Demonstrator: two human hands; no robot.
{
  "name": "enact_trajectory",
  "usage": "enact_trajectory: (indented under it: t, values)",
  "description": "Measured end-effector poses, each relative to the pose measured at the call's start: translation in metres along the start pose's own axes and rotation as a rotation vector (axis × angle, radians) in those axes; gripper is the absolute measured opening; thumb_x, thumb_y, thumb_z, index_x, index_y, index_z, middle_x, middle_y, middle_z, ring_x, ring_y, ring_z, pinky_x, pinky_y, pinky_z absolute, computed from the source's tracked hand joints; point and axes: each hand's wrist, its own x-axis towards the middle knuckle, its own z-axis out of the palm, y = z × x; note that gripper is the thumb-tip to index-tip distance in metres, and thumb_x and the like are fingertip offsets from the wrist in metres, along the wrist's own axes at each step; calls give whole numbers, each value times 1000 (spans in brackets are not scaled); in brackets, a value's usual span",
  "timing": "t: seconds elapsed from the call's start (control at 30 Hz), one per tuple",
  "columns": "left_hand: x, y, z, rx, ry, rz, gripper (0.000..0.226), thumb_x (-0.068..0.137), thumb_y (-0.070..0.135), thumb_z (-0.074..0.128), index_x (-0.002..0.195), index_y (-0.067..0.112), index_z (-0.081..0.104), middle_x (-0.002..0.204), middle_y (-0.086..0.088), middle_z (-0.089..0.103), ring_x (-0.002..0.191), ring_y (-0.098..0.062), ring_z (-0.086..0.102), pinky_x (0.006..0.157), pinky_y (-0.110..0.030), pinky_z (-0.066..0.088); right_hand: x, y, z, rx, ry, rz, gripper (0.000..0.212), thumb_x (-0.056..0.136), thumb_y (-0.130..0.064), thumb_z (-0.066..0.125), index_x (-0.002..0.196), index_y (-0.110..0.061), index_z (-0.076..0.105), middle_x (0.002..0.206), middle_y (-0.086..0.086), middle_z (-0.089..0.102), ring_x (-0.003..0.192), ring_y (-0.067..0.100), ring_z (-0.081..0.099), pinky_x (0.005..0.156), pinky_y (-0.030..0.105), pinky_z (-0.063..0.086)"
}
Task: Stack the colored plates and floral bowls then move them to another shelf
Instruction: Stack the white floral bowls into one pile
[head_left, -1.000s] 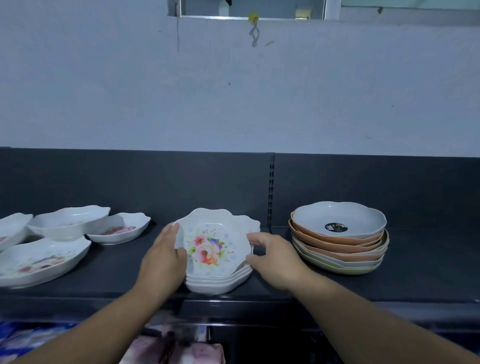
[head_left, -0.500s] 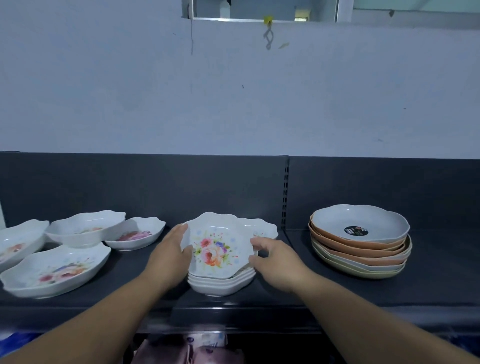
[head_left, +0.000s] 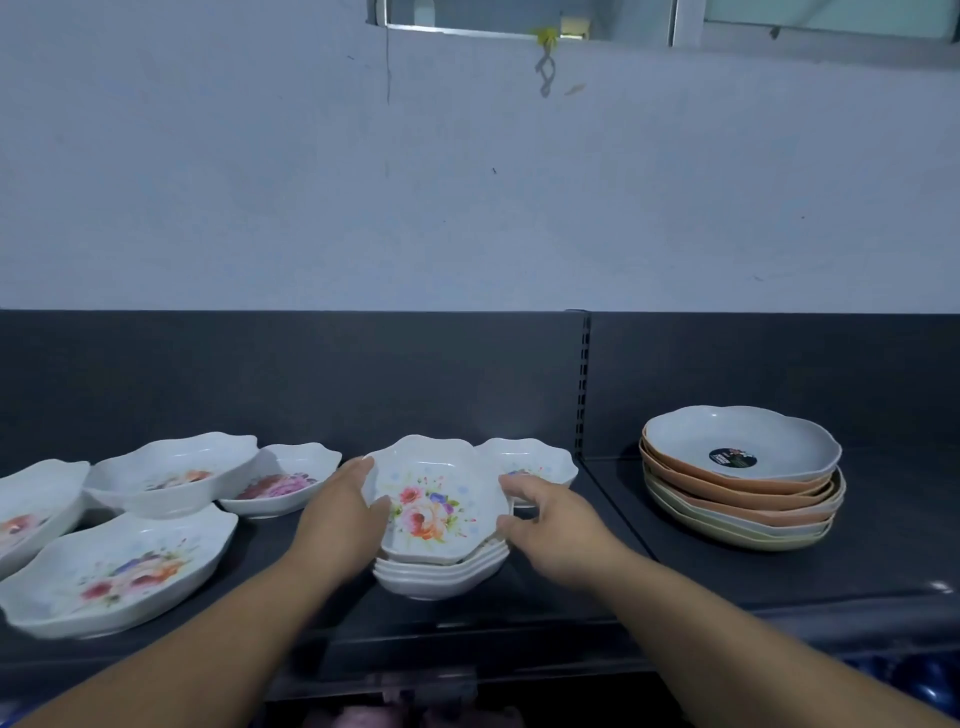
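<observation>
A stack of small white floral bowls (head_left: 439, 512) stands at the middle of the dark shelf (head_left: 675, 577). My left hand (head_left: 340, 519) grips its left rim and my right hand (head_left: 553, 525) grips its right rim. One more small floral bowl (head_left: 530, 462) sits just behind the stack on the right. A stack of colored plates (head_left: 740, 480), orange, cream and white, rests on the shelf to the right, apart from both hands.
Larger floral bowls lie at the left: one near the front (head_left: 117, 569), one behind it (head_left: 174, 470), a small one (head_left: 283, 480) and one at the frame edge (head_left: 31, 506). A dark back panel (head_left: 311, 379) rises behind the shelf.
The view has shifted so everything sits further right and the left bowls show more. Both hands stay on the bowl stack, which now sits flatter on the shelf.
</observation>
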Motion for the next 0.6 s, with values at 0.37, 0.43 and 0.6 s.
enact_trajectory:
  t: [0.37, 0.43, 0.6]
  values:
    - [5, -15, 0, -104, -48, 48, 56, 95, 26, 51, 147, 16, 31, 155, 0, 29, 141, -16, 31, 114, -29, 24, 12, 4, -7, -16, 163, 82, 45, 92, -32, 60, 136, -26, 54, 135, -12, 57, 123, 7, 50, 96, 18, 34]
    - [7, -15, -2, -134, -36, 52, 55, 95, 28, 51, 146, 19, 33, 154, 2, 30, 138, -15, 34, 113, -31, 27, 20, 8, -10, -21, 206, 111, 44, 93, -29, 59, 136, -23, 54, 132, -8, 59, 120, 10, 53, 95, 19, 35]
    - [11, -4, -5, -147, 77, 87, 50, 94, 27, 53, 142, 21, 40, 148, 3, 38, 136, -13, 36, 113, -32, 29, 47, 28, -21, -141, 256, 238, 51, 89, -27, 61, 138, -23, 50, 131, 0, 53, 110, 17, 54, 87, 21, 36]
